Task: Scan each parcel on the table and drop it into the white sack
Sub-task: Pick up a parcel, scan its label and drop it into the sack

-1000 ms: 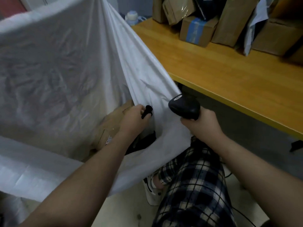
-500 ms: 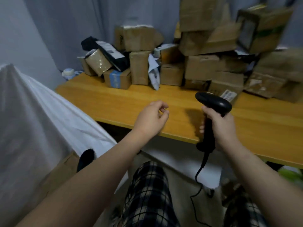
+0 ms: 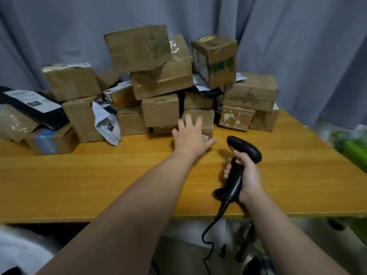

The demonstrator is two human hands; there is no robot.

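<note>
A person's left arm reaches straight out across the glossy wooden table, the left hand open with fingers splayed over the front of a small creased cardboard parcel. The white label by the thumb is too blurred to read. Just to the right, the right hand wraps the handle of a smooth black barcode scanner, cord dangling. The white sack lies low, left of the left forearm.
</note>
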